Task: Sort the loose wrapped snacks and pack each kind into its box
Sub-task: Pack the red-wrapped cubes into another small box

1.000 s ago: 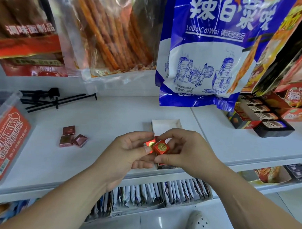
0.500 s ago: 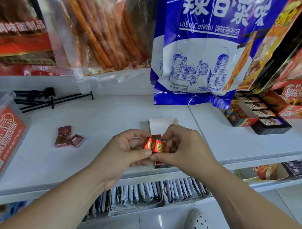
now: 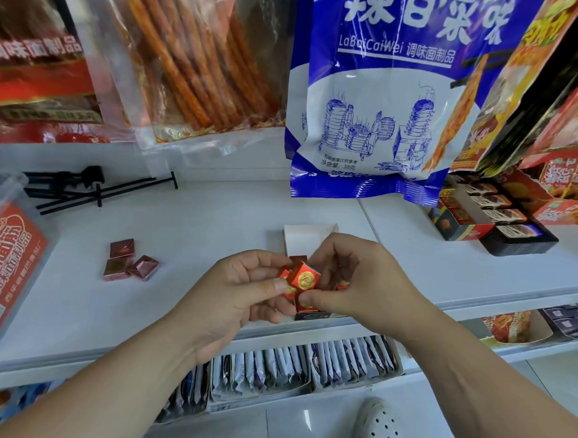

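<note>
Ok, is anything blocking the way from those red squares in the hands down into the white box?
Nothing visible does. Both hands, left hand and right hand, hold the red squares just above the white box, whose open far end shows bare.

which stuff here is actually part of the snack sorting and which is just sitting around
Part of the job:
- red gold-stamped snacks, held by left hand and right hand
- open white box behind the hands
- three brown wrapped snacks, loose on the shelf

Just lying about:
- black display hooks
- blue hanging bag
- clear tub with red label
- boxed chocolates
</note>
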